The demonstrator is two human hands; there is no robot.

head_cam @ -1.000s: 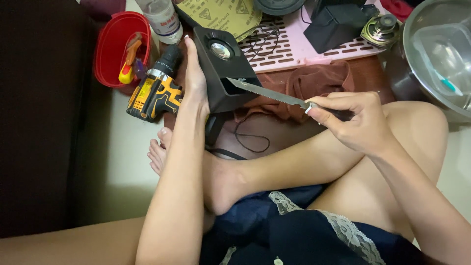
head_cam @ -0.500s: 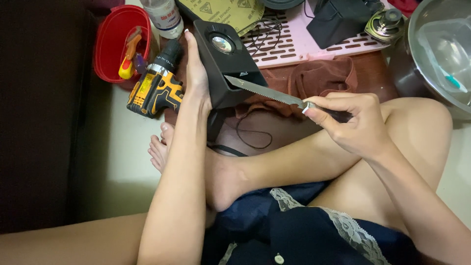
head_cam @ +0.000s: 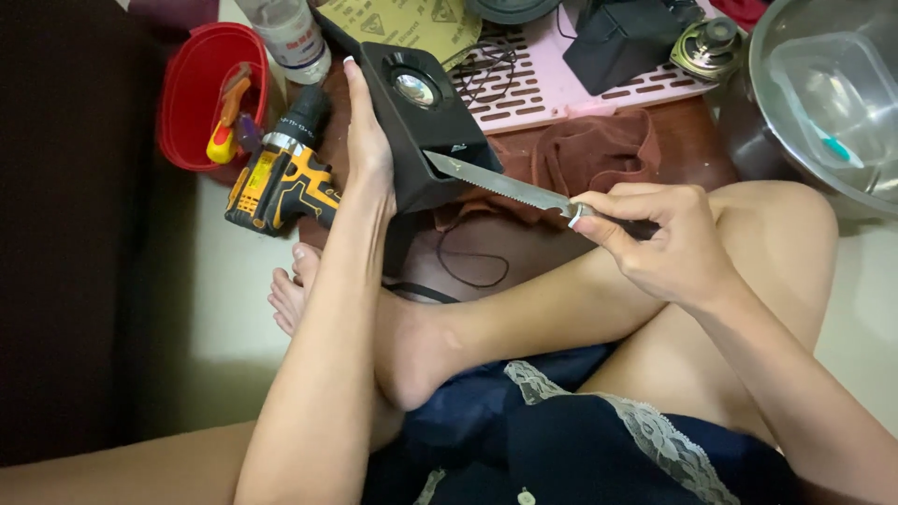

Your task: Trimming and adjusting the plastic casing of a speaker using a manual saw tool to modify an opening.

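My left hand (head_cam: 367, 140) grips the left side of a small black speaker box (head_cam: 426, 122), holding it tilted with its round driver facing up. My right hand (head_cam: 659, 238) is closed around the handle of a serrated knife (head_cam: 500, 184). The blade's tip is pushed into the seam on the speaker's lower right edge. A thin black cable (head_cam: 468, 271) trails from the speaker over a brown cloth (head_cam: 589, 154). I sit cross-legged on the floor, with my foot (head_cam: 299, 290) below the speaker.
A yellow and black cordless drill (head_cam: 281, 178) lies left of the speaker. A red tub (head_cam: 187, 103) holds small tools. Behind are a pink slotted tray (head_cam: 552, 79), another black speaker box (head_cam: 622, 42), a loose speaker driver (head_cam: 706, 47), a bottle (head_cam: 290, 37) and a metal bowl (head_cam: 804, 159).
The speaker and both hands keep their hold; the knife stays at the seam. The view has shifted slightly.
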